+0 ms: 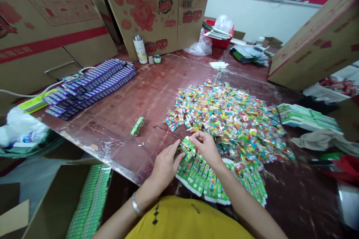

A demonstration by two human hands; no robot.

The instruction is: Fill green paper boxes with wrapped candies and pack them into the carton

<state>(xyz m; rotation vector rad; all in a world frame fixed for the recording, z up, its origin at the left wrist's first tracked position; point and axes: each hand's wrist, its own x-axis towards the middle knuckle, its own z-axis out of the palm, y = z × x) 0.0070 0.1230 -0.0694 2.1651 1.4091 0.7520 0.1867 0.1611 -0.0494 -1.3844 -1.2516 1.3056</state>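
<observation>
Between my two hands is a small green box [186, 144], tilted over the table. My left hand [166, 162] grips its left side with thumb and fingers. At its upper right end, the fingers of my right hand [204, 145] pinch the box's edge; whether they hold anything else is hidden. Under my wrists lies a fanned row of flat green boxes [202, 177]. Beyond my right hand spreads a large heap of small clear packets with colourful candies [224, 112]. One closed green box [137, 126] lies alone to the left.
Stacked purple boxes [92, 86] line the table's left side. A carton [47, 209] with rows of green boxes stands below the left edge. A white flask [140, 49] stands at the back before large cartons [157, 7]. More flat green boxes [308, 118] and a grey cloth [322, 140] lie right.
</observation>
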